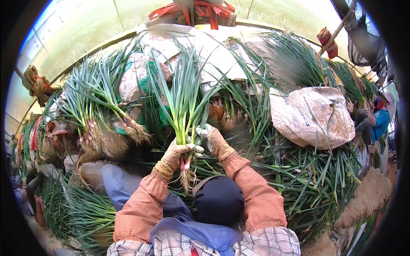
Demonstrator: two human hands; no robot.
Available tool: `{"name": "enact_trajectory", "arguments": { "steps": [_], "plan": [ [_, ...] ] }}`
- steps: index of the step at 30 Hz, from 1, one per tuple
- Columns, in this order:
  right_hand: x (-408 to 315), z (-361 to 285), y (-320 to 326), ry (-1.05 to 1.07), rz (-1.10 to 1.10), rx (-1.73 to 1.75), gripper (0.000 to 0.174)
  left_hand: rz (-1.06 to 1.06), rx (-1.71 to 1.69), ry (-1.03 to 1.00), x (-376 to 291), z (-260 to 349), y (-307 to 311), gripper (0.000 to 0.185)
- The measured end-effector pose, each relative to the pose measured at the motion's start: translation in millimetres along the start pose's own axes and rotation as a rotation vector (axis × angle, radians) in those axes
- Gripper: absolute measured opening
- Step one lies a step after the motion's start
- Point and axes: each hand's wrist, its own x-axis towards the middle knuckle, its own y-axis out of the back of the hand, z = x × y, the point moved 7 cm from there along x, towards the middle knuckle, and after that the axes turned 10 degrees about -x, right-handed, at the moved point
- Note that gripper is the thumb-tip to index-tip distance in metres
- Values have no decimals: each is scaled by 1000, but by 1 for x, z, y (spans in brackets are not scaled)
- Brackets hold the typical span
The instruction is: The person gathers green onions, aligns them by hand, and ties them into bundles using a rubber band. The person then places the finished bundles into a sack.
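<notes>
Before me, my left hand (175, 155), in a pale, soiled glove, grips a bunch of green garlic plants (183, 112) low on the stems. The leaves fan upward; reddish bulbs and stringy roots hang below the hand. My right hand (215, 140), also gloved, is raised just right of the bunch, its fingertips by the lower leaves. Whether those fingers pinch a leaf cannot be made out. More garlic plants (93, 128) with rooty bulbs lie to the left, and a loose heap of green leaves and stems (307, 179) spreads at the right.
A soiled white woven sack (314, 118) lies on the heap at the right. Further sacks (131, 80) and pale sheets (221, 60) lie beyond the bunch. A coarse sack (93, 174) stands by my leg. At the far right sits another person (381, 121) in a blue garment.
</notes>
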Motion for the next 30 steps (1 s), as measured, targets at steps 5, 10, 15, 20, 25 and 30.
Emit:
{"name": "enact_trajectory", "arguments": {
  "steps": [5,10,15,20,25,30],
  "plan": [
    [-10,5,-1,235,150,199,31,144,-113,-102,5,-9,24,26],
    [-8,-44,12,193,167,233,44,104,-47,-174,2,-12,26,25],
    [-10,-50,49,34,490,14,52,-2,-222,-77,-17,0,19,24],
    [1,-27,-67,-124,-266,-53,34,-5,-124,-86,-71,26,-12,30],
    [-5,-121,-196,574,-409,-578,28,-171,-76,-256,-128,86,-32,28],
    [26,-149,-212,215,-372,-450,28,-279,-203,-352,-111,122,-33,29]
  ]
}}
